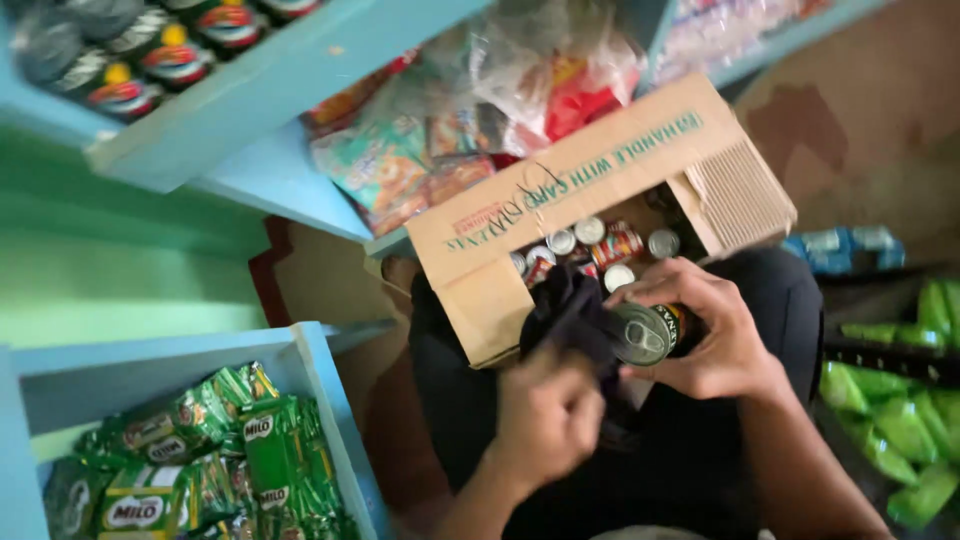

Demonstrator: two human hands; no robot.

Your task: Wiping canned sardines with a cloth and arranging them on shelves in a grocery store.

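My right hand point(706, 330) grips a small metal can point(648, 333) with a pull-tab lid, its top turned toward me. My left hand point(545, 415) is closed on a dark cloth point(566, 312) that lies against the can's left side. Both hands are over my lap in dark trousers. Just beyond them an open cardboard box point(570, 195) rests on my knees, with several more cans point(590, 248) standing inside.
Light blue shelves surround me: cans on the top left shelf point(150, 60), bagged snack packets point(420, 165) behind the box, green sachets point(210, 460) in the lower left bin. More green packets point(900, 420) lie at the right, bottled water packs point(845, 245) beyond.
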